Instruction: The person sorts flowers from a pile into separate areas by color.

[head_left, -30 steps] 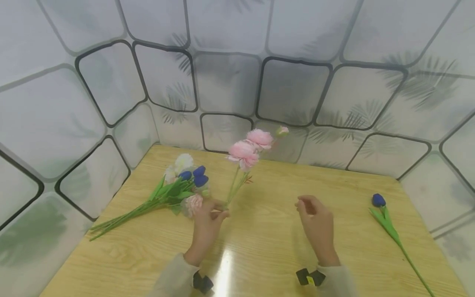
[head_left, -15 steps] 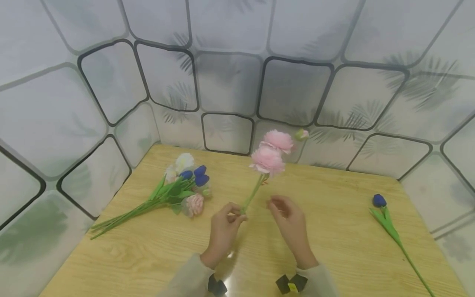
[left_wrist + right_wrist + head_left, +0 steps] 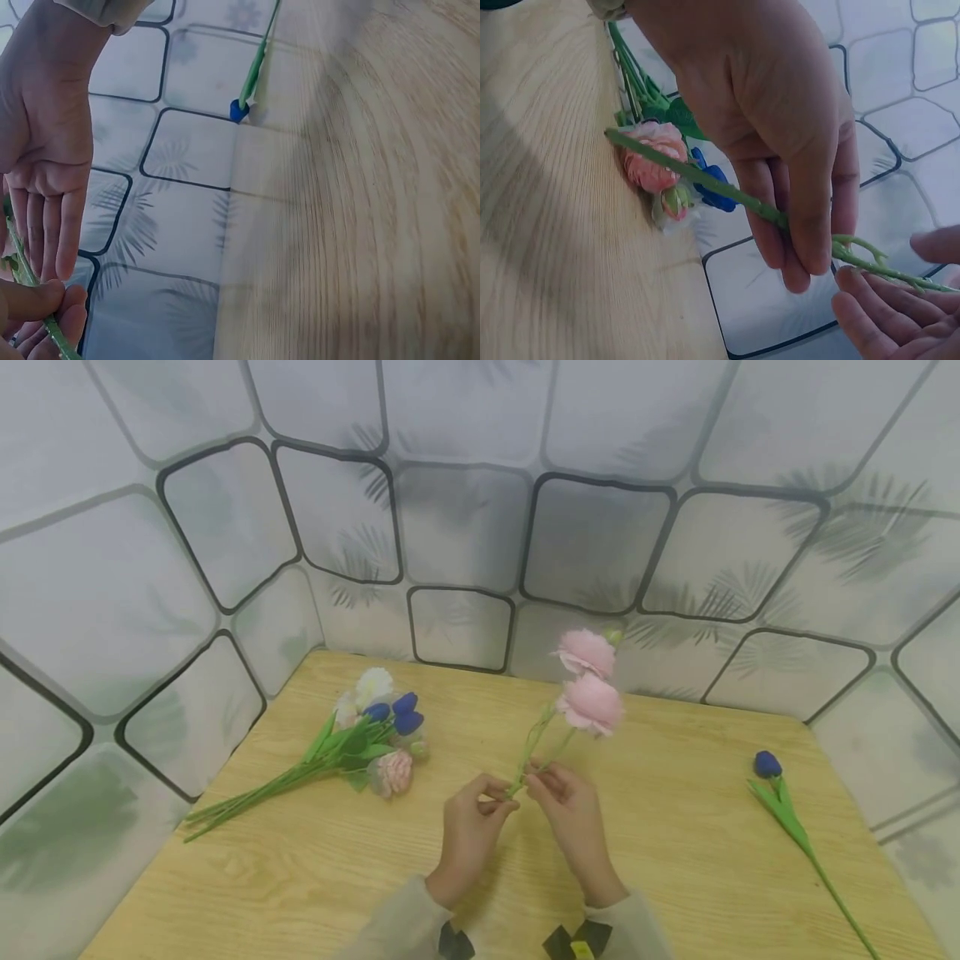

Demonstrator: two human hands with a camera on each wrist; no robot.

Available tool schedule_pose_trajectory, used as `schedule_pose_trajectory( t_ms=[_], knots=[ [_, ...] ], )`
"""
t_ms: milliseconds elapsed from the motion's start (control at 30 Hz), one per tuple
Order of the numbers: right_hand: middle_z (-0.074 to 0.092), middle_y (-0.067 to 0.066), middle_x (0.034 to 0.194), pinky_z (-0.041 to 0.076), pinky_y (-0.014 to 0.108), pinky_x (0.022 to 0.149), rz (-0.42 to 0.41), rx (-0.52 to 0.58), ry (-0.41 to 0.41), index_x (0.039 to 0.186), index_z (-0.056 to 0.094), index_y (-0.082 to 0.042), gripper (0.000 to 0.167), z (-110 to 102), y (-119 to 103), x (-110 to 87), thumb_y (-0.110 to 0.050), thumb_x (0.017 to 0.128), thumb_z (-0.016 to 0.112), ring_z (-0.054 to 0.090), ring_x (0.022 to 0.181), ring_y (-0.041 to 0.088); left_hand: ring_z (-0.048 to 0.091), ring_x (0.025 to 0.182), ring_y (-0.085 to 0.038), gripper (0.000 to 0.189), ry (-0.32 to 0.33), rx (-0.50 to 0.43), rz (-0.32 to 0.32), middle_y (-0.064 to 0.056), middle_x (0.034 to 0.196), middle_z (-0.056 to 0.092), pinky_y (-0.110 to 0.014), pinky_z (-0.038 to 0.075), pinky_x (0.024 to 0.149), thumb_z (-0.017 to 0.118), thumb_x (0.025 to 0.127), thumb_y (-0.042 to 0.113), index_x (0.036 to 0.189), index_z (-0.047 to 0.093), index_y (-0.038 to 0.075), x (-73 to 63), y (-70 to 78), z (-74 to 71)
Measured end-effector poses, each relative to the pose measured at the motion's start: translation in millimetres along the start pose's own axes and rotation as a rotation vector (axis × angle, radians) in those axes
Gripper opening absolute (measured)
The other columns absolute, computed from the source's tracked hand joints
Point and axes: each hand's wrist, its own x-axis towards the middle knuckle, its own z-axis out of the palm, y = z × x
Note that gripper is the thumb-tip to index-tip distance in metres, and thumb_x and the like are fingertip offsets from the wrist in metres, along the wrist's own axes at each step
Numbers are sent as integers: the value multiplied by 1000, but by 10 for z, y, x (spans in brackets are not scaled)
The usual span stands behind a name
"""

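Note:
A pink flower spray (image 3: 588, 702) leans to the right over the table, with two ruffled blooms and a bud. My left hand (image 3: 472, 827) pinches its green stem (image 3: 712, 180) low down; thumb and fingertips meet on it in the right wrist view. My right hand (image 3: 573, 818) is close beside, its fingertips at the stem just above the left hand's grip. In the right wrist view the right hand's fingers (image 3: 885, 311) lie extended below the stem, and its thumb stands apart from it. The blooms are outside both wrist views.
On the wooden table (image 3: 285, 893), a bunch of white, blue and pale pink flowers (image 3: 337, 747) lies at the left. One blue tulip (image 3: 783, 810) lies near the right edge. Patterned walls (image 3: 465, 527) enclose the back and sides.
My left hand has carried the pink flower spray rightward and somewhat nearer. My right hand has moved left from apart to the stem. The other flowers have not moved.

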Motion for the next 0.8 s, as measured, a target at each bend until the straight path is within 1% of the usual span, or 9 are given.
schedule_pose_trajectory(
  t_ms=[67, 133, 233, 300, 367, 500, 600, 667, 800],
  knots=[
    [61, 22, 121, 56, 29, 84, 5, 7, 11, 102, 63, 7, 20, 10, -6, -1, -9, 91, 58, 67, 98, 34, 71, 79, -26, 20, 1, 5, -5, -15, 87, 67, -17, 56, 69, 71, 74, -6, 92, 64, -2, -2, 9, 14],
    [62, 23, 119, 56, 31, 85, 3, 23, 13, 99, 63, 7, 17, 21, -18, 1, -7, 91, 57, 65, 103, 35, 72, 80, -26, 20, -2, 9, -8, -16, 89, 67, -17, 56, 69, 71, 74, -6, 92, 63, -2, -6, 17, 25],
    [61, 25, 119, 54, 33, 88, 16, 62, 3, 106, 59, 9, 20, 42, -38, 1, -5, 92, 56, 62, 108, 37, 72, 80, -27, 20, -11, 16, -3, -17, 90, 67, -18, 57, 69, 71, 75, -5, 93, 62, -2, -15, 9, 47],
    [61, 26, 119, 54, 34, 90, 24, 85, -4, 112, 56, 10, 24, 54, -42, -1, -4, 92, 55, 60, 111, 38, 72, 80, -27, 20, -14, 20, -2, -17, 91, 67, -18, 57, 68, 71, 75, -4, 93, 62, -2, -23, -3, 68],
    [60, 26, 119, 54, 33, 89, 42, 97, -9, 121, 51, 10, 32, 60, -36, -4, -4, 92, 54, 63, 106, 38, 72, 80, -27, 19, -19, 17, 6, -17, 92, 67, -18, 57, 68, 71, 76, -4, 92, 61, -2, -34, -11, 86],
    [61, 26, 119, 55, 31, 87, 63, 128, -25, 126, 48, 9, 35, 41, -14, -1, -1, 93, 52, 64, 105, 38, 72, 80, -27, 19, -35, 12, 17, -16, 93, 67, -17, 56, 68, 71, 75, -4, 91, 60, -2, -55, -9, 106],
    [62, 24, 119, 55, 32, 86, 89, 164, -37, 126, 50, 7, 34, 16, 6, 8, -1, 93, 51, 65, 103, 35, 72, 81, -26, 19, -53, 13, 16, -16, 94, 67, -16, 56, 68, 71, 75, -4, 91, 59, -2, -63, 4, 102],
    [63, 23, 118, 56, 32, 87, 108, 178, -42, 126, 51, 6, 33, 0, 22, 13, -2, 93, 51, 67, 101, 30, 72, 81, -26, 20, -67, 18, 20, -16, 95, 67, -15, 56, 68, 71, 76, -4, 91, 59, -2, -67, 13, 96],
    [63, 21, 118, 55, 32, 88, 129, 187, -45, 127, 52, 4, 34, -24, 49, 15, -4, 94, 51, 69, 97, 19, 72, 77, -23, 20, -79, 89, 77, -14, 93, 69, -13, 55, 67, 73, 75, 0, 91, 60, 0, -75, 38, 84]
  ],
)
